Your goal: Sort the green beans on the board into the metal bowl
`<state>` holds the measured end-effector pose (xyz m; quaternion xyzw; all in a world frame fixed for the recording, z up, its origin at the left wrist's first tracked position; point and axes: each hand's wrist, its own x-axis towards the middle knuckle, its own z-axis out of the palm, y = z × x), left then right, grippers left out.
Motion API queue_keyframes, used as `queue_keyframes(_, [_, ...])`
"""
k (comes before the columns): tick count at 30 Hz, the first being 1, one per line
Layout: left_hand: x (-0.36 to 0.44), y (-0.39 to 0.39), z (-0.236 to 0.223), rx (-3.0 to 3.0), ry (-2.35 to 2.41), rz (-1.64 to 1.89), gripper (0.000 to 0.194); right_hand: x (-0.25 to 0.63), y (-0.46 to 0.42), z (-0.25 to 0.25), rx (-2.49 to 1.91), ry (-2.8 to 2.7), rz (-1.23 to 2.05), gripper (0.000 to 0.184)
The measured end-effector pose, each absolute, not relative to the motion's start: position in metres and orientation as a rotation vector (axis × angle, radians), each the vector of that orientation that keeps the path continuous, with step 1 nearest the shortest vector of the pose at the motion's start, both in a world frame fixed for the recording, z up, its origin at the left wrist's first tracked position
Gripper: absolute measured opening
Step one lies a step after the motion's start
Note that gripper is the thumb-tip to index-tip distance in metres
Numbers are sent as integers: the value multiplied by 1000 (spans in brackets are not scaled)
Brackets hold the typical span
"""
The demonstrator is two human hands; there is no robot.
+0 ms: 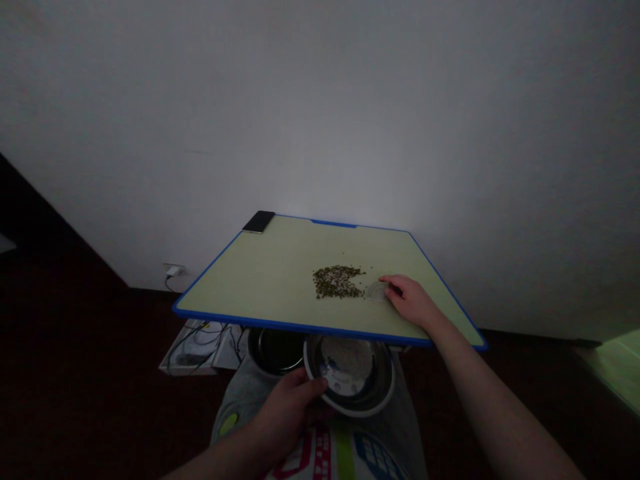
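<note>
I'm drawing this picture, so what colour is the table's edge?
The table's edge is blue; it shows best in the head view.

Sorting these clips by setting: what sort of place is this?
Probably a room in a home: a blue-edged table by a plain wall, a plugged-in charger, and a metal bowl.

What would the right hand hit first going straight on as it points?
Likely the loose greenish grains, just beyond the clear round object in the right hand; depth is hard to judge.
</note>
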<state>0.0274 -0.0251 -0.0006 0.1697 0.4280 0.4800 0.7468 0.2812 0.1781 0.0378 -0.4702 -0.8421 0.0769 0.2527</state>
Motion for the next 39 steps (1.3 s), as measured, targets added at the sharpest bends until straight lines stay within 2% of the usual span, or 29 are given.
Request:
queue_keyframes(9, [28,-24,-5,348,942,1051,19,280,162,33,-1372,-2250,137,34])
queue_keyframes(20, [28,-24,0,355,948,1049,25,278,156,34,-1252,-2253,121,32])
queue_keyframes(39, [28,-25,0,348,948,1047,20,280,160,32,-1269,-2210,146,31])
